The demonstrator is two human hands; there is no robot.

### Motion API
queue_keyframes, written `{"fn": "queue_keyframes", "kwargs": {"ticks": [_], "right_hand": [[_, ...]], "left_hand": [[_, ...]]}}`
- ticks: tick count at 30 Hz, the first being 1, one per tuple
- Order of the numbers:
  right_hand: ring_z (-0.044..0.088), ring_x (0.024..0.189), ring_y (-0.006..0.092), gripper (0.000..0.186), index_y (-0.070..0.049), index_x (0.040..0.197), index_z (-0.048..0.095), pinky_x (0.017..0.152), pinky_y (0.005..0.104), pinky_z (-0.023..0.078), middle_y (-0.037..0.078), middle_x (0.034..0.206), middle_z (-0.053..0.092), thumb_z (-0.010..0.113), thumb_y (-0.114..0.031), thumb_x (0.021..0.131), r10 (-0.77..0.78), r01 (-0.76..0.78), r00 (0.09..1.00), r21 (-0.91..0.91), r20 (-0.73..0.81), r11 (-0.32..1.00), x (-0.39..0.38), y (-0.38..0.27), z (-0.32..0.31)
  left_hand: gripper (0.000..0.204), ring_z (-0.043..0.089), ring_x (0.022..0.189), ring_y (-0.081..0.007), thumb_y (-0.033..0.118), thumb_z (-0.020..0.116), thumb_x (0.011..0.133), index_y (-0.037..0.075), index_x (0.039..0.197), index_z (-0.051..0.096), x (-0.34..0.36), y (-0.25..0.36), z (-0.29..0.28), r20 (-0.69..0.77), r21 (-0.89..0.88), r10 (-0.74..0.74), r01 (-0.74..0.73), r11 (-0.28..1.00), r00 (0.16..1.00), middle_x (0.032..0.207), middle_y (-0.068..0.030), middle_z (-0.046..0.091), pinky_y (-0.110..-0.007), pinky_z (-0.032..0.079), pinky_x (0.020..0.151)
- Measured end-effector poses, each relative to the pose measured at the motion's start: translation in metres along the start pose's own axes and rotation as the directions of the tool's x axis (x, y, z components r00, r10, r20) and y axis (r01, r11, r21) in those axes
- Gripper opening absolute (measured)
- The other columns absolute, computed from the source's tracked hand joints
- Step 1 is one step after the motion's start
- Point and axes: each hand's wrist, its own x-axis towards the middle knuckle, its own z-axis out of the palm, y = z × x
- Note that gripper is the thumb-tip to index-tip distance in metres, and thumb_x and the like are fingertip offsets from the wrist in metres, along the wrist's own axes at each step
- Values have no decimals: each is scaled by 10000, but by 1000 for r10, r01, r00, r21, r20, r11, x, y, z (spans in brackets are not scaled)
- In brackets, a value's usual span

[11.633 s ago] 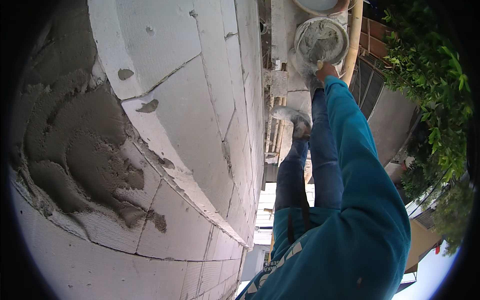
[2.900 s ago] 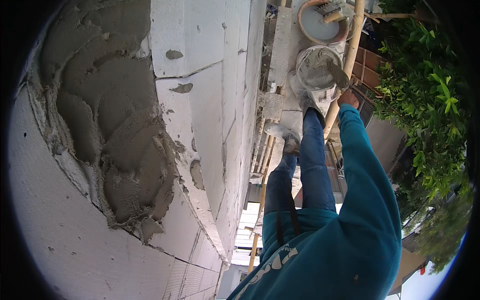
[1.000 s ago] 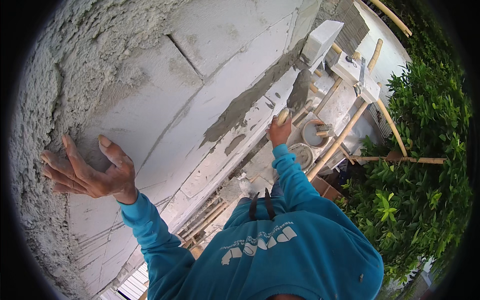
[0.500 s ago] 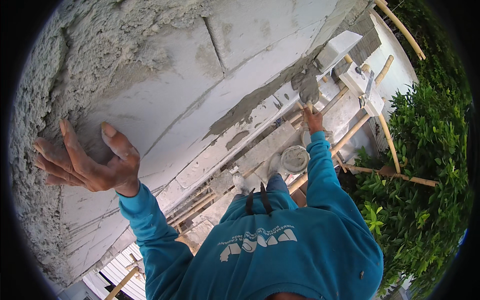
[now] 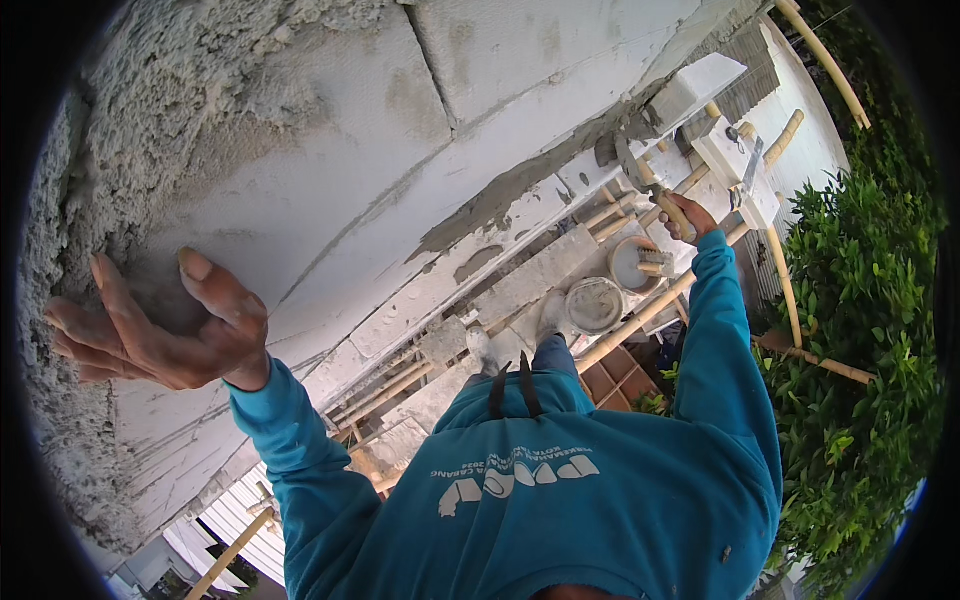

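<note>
Against the rough, mortar-crusted part of the wall [image 5: 200,110] my left hand [image 5: 165,330] rests with its fingers spread, holding nothing. My right hand [image 5: 692,216] grips the pale handle of a trowel [image 5: 632,165], out to the right. The trowel's blade is tilted close to the far end of a smeared grey mortar strip [image 5: 510,205] on the white block course. Beyond the blade, a white block [image 5: 700,85] sits in line with the wall. I cannot tell how much mortar is left on the blade.
Below my right arm stand a bucket of grey mix [image 5: 594,306] and a second bucket [image 5: 622,262] with a wooden-handled tool in it. My feet are on scaffold planks [image 5: 530,275] edged by bamboo poles [image 5: 640,325]. Another white block [image 5: 720,155] lies farther right, near leafy bushes [image 5: 850,300].
My right hand has swung right and back from the wall, turning the trowel so its blade and handle show. The grey mortar lump at the blade is no longer visible. My left hand stays at the wall.
</note>
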Motion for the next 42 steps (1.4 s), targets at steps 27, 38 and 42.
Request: {"fn": "queue_keyframes", "kwargs": {"ticks": [27,38,42], "right_hand": [[542,450,157,336,-99,1058,549,388,306,439,56,673,572,542,-421,962,-43,43,999,-3,-18,999,-60,210,267],[550,441,153,428,-52,1198,557,417,301,458,77,663,589,531,-406,960,-196,191,977,-58,-89,980,-57,282,341],[612,487,217,396,-35,1165,549,451,340,494,138,698,620,527,-365,947,-315,272,934,-237,-166,933,-46,306,360]], "left_hand": [[373,371,1391,-265,353,689,777,187,1111,695,-31,-11,9,-18,-123,-112,109,986,993,1299,-83,612,-421,-21,1208],[338,330,1416,-252,360,691,777,187,1066,710,-31,-7,9,8,-152,-132,132,980,991,1259,-68,639,-423,-45,1204],[327,302,1429,-247,382,683,798,183,1056,711,-31,-5,11,8,-168,-137,137,976,991,1259,-69,639,-424,-55,1202]]}}
